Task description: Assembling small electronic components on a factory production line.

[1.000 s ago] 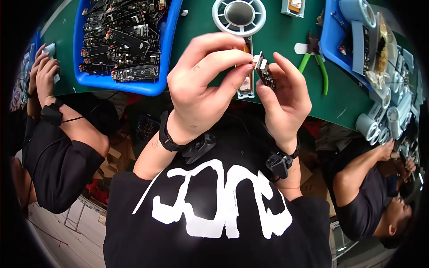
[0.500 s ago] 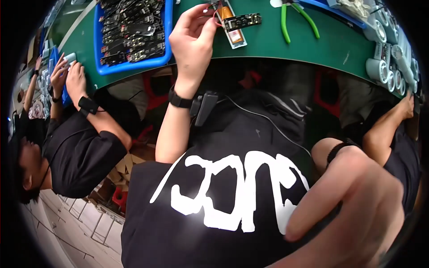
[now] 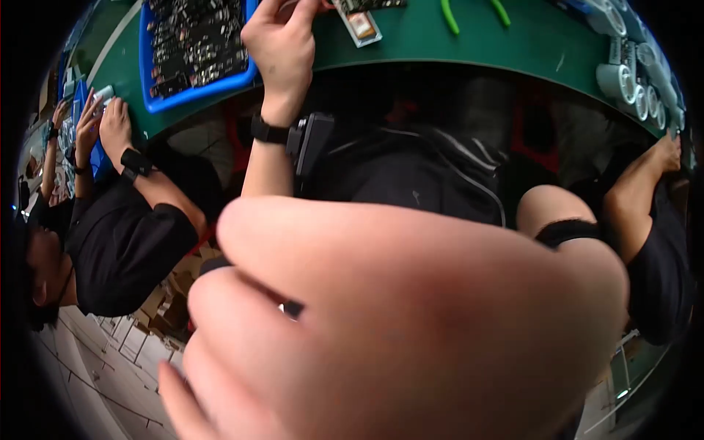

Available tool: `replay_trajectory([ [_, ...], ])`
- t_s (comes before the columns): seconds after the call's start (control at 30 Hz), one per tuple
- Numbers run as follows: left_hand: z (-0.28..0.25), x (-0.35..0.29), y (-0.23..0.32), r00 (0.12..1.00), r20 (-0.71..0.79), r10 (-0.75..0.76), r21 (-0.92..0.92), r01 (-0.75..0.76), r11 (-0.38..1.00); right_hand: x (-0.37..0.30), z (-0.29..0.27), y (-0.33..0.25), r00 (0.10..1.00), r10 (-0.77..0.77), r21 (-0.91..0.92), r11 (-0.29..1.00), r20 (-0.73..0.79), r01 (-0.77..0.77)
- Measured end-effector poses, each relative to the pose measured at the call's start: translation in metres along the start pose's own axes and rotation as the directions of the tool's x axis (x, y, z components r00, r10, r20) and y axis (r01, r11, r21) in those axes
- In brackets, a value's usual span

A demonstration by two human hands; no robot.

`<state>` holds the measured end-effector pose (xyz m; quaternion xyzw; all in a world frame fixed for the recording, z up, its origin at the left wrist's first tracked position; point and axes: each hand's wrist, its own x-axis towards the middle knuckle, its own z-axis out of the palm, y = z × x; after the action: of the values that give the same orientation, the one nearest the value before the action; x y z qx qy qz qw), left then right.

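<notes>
At the top edge my left hand (image 3: 282, 45) is closed in a pinch, its fingertips partly cut off by the frame; a bit of red wire (image 3: 324, 6) shows at them. Just right of it lies a narrow light-grey casing (image 3: 370, 38) with an orange-brown part inside. A dark circuit board (image 3: 378, 4) crosses its upper end, mostly out of frame. My right hand (image 3: 418, 308) is raised very close to the camera, large and blurred. Its fingers point left and stand apart, with nothing visible in them.
A blue tray (image 3: 198, 95) full of dark circuit boards stands left of my left hand on the green table (image 3: 469, 51). Green-handled pliers (image 3: 449, 17) lie to the right. Several pale blue cylindrical parts (image 3: 614, 79) are at far right. Co-workers sit on both sides.
My right hand has swung up and left, now covering much of the lower view. The view has shifted, so the tray, casing and left hand appear higher and further left.
</notes>
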<state>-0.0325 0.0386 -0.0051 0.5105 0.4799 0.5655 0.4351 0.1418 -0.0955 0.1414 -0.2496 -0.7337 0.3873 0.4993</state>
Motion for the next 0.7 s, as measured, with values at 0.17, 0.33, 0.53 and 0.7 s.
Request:
replay_trajectory([
  [0.17, 0.02, -0.01, -0.01, 0.987, -0.084, -0.139, -0.177, 0.123, 0.977, -0.029, 0.002, 0.028, 0.98, 0.041, -0.038, 0.998, -0.195, -0.049],
  [0.33, 0.0, -0.01, -0.012, 0.999, -0.041, -0.022, -0.146, 0.016, 0.989, -0.051, -0.019, 0.049, 0.956, 0.117, -0.129, 0.979, -0.268, -0.156],
  [0.53, -0.005, -0.019, -0.005, 0.993, -0.04, -0.108, -0.093, 0.104, 0.99, 0.018, -0.024, 0.138, 0.975, 0.221, -0.619, 0.765, -0.01, -0.18],
  [0.7, -0.003, -0.014, -0.005, 0.991, -0.052, -0.122, -0.162, 0.112, 0.98, 0.01, -0.017, 0.161, 0.967, 0.257, -0.598, 0.775, 0.005, -0.203],
])
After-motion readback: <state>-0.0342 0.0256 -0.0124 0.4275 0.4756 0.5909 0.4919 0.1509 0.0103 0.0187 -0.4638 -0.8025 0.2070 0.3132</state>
